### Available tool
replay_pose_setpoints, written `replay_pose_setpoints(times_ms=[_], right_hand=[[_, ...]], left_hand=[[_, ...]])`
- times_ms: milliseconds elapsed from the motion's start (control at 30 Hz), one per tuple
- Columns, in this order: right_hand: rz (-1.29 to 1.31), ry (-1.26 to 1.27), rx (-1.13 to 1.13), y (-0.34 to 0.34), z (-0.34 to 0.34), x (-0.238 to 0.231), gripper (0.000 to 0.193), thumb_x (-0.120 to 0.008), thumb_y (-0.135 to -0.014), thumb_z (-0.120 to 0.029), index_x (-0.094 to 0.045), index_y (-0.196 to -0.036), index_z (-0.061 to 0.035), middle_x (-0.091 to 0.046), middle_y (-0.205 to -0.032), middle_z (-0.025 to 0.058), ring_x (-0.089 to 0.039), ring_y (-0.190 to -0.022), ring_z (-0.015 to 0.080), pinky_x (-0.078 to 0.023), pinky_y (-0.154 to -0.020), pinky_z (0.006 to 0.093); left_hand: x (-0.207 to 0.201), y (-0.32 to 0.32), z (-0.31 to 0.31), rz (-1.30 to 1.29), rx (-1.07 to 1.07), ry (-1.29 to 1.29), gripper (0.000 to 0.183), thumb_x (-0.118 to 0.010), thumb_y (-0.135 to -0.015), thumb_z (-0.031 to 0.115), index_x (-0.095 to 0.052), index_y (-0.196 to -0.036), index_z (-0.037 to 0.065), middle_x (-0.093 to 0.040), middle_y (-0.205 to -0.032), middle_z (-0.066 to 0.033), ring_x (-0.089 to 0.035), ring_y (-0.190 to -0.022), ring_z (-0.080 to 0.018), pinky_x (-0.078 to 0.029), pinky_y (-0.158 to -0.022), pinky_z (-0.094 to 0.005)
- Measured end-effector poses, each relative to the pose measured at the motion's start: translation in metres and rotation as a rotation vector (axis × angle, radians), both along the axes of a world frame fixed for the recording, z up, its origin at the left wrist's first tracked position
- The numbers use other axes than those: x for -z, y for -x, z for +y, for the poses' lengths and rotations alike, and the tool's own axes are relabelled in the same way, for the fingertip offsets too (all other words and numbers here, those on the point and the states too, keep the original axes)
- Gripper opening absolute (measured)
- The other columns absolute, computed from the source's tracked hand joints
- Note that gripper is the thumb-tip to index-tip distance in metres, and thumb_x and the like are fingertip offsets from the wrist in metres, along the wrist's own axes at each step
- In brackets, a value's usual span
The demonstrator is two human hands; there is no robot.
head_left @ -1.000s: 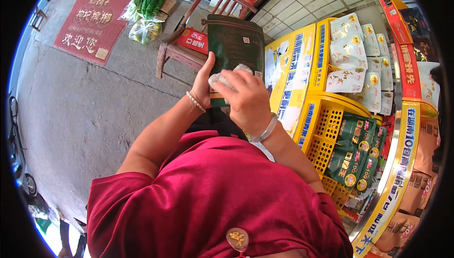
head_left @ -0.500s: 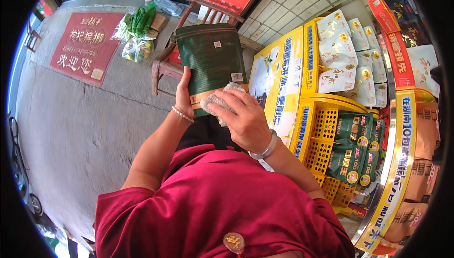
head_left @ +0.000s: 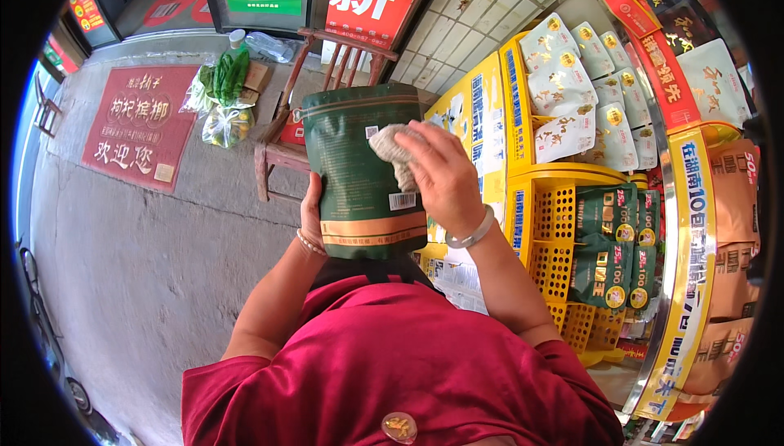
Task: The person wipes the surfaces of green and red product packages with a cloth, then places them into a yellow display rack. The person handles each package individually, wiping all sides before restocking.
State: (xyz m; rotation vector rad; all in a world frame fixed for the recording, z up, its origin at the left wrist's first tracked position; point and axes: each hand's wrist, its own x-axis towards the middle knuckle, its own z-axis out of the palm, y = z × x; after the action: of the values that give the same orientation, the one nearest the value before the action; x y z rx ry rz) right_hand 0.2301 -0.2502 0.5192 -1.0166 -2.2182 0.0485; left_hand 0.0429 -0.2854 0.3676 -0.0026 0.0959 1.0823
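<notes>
A crimson short-sleeved top (head_left: 392, 348), faintly shiny and creased, covers the torso, over dark legwear (head_left: 371, 269). A clear rounded pendant (head_left: 399, 427) with a golden figure lies on it. Pale beads (head_left: 309, 243) circle the left wrist (head_left: 314, 225); a smooth whitish bangle (head_left: 476, 232), the right wrist (head_left: 468, 216).

This is a shop front. A yellow display rack (head_left: 552, 242) holds rows of sealed pouches (head_left: 563, 86). A red poster (head_left: 371, 21) stands nearby; a lettered mat (head_left: 139, 129) lies on concrete ground (head_left: 204, 283)
</notes>
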Motion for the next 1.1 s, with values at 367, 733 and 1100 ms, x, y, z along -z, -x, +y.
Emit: replay_pose_setpoints(times_ms=[367,733,1100], right_hand=[[0.290,0.292,0.110,-0.030,0.022,0.012,0.035,-0.060,-0.085,0.004,-0.061,-0.119,-0.0037,-0.065,-0.115,0.0143,-0.062,-0.105,0.0307,-0.050,-0.089,0.0334],[0.219,0.746,0.132,-0.049,-0.014,0.046,0.050,-0.073,-0.078,-0.013,-0.059,-0.125,-0.0021,-0.070,-0.101,0.0170,-0.069,-0.092,0.0233,-0.052,-0.081,0.0312],[0.298,0.407,0.269,-0.016,-0.035,0.041,0.031,-0.070,-0.079,-0.013,-0.067,-0.106,-0.0003,-0.067,-0.100,0.0175,-0.065,-0.089,0.0335,-0.052,-0.079,0.0364]], left_hand=[[0.008,0.009,-0.003,-0.069,0.021,-0.003,0.075,-0.052,-0.090,0.059,-0.042,-0.140,0.003,-0.051,-0.138,-0.0210,-0.053,-0.122,-0.0385,-0.040,-0.105,-0.0544],[-0.009,0.011,0.013,-0.257,-0.115,0.000,0.077,-0.047,-0.093,0.059,-0.036,-0.144,0.003,-0.046,-0.140,-0.0244,-0.048,-0.126,-0.0433,-0.035,-0.107,-0.0592],[-0.001,-0.006,0.026,-0.190,-0.293,0.188,0.055,-0.050,-0.093,0.046,-0.051,-0.130,0.006,-0.058,-0.130,-0.0155,-0.056,-0.117,-0.0351,-0.040,-0.105,-0.0503]])
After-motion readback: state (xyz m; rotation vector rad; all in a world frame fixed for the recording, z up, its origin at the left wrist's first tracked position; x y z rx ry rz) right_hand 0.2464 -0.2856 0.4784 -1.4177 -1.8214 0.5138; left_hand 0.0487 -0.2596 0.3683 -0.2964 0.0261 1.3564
